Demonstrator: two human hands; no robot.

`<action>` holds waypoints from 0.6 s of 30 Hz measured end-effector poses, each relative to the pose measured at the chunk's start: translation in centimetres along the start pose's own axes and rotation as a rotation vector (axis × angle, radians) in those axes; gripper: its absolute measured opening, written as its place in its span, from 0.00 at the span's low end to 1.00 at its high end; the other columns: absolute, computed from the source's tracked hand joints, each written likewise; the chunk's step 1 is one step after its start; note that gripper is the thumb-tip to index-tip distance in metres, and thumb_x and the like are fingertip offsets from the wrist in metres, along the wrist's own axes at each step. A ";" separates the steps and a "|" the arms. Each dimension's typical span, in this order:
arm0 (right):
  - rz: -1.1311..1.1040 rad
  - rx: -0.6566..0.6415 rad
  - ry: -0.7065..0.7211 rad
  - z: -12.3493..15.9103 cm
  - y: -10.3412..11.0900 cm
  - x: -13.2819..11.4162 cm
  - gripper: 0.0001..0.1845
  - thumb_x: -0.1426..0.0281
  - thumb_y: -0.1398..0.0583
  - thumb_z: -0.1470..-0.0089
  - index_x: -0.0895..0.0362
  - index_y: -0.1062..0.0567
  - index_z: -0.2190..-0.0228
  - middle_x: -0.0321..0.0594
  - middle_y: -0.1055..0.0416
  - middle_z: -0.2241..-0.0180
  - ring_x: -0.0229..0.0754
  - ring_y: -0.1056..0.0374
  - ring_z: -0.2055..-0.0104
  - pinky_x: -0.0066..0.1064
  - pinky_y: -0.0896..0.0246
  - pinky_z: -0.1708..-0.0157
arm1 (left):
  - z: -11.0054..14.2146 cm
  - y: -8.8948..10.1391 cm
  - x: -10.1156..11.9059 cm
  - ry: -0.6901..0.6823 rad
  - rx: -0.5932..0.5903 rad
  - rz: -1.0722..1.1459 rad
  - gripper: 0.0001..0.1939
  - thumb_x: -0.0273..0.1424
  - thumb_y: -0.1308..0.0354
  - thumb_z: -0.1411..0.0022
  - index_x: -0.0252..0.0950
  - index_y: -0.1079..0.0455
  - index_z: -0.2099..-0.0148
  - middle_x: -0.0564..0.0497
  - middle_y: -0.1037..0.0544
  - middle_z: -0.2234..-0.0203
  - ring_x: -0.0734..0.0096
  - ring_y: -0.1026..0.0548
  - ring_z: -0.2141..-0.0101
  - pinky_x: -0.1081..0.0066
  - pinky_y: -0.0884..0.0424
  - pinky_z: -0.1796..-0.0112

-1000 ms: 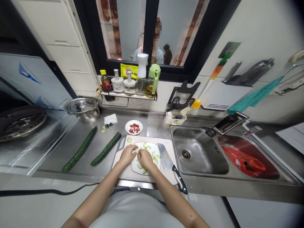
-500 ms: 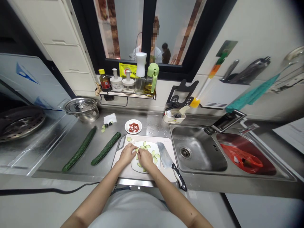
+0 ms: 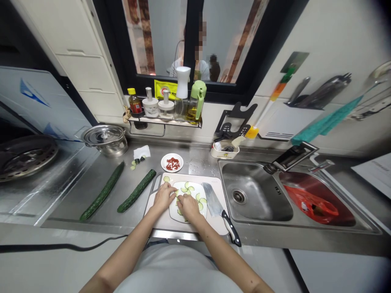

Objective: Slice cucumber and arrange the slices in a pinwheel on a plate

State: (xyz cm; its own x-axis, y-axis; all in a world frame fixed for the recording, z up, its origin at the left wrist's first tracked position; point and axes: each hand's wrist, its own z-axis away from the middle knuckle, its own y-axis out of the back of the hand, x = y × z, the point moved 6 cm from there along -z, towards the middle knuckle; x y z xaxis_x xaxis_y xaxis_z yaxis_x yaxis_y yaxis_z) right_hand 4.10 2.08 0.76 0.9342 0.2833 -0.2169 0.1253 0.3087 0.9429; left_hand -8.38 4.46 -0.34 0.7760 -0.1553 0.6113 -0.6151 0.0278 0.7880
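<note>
A white square plate (image 3: 198, 215) lies on the cutting board (image 3: 214, 182), with thin cucumber slices (image 3: 187, 187) arranged on it in curved clusters. Over the plate's left edge, my left hand (image 3: 164, 197) pinches a cucumber slice between thumb and fingertips. My right hand (image 3: 188, 207) bends over the middle of the plate, its fingertips closed on a slice and close to the left fingers. My hands cover part of the plate. To the right rests a cleaver (image 3: 215, 201) with a black handle. A single cucumber round (image 3: 166, 179) sits at the board's top left.
Two whole cucumbers (image 3: 136, 191) lie left of the board. Behind it stands a small plate of red bits (image 3: 172, 163). A lidded steel pot (image 3: 105, 140) is at the back left. The sink (image 3: 256, 191) is on the right, with a red plastic bag (image 3: 311, 205).
My right hand has shifted slightly down and right, uncovering more of the upper slice cluster. My left hand stays nearly in place. The view has moved a little.
</note>
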 end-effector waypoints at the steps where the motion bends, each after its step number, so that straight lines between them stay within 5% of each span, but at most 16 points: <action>1: 0.009 -0.005 0.004 0.0 0.0 0.0 0.14 0.67 0.50 0.38 0.55 0.26 0.59 0.47 0.27 0.60 0.46 0.32 0.57 0.30 0.43 0.65 | 0.0 0.0 0.0 0.000 0.000 0.000 0.12 0.30 0.43 0.41 0.40 0.23 0.56 0.47 0.32 0.62 0.63 0.32 0.58 0.67 0.35 0.58; 18: 0.036 -0.032 0.004 0.0 -0.1 -0.1 0.15 0.68 0.51 0.38 0.55 0.26 0.58 0.47 0.27 0.60 0.45 0.31 0.58 0.30 0.41 0.64 | 0.5 -0.2 -0.1 0.019 -0.001 -0.057 0.13 0.32 0.46 0.39 0.40 0.24 0.55 0.47 0.32 0.62 0.64 0.32 0.57 0.68 0.35 0.56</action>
State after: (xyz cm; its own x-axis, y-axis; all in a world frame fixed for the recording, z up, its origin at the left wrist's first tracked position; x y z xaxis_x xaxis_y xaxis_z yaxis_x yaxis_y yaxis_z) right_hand 4.03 2.03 0.65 0.9364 0.2988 -0.1841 0.0809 0.3266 0.9417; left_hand -8.39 3.99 -0.61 0.8125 -0.1383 0.5664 -0.5694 0.0203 0.8218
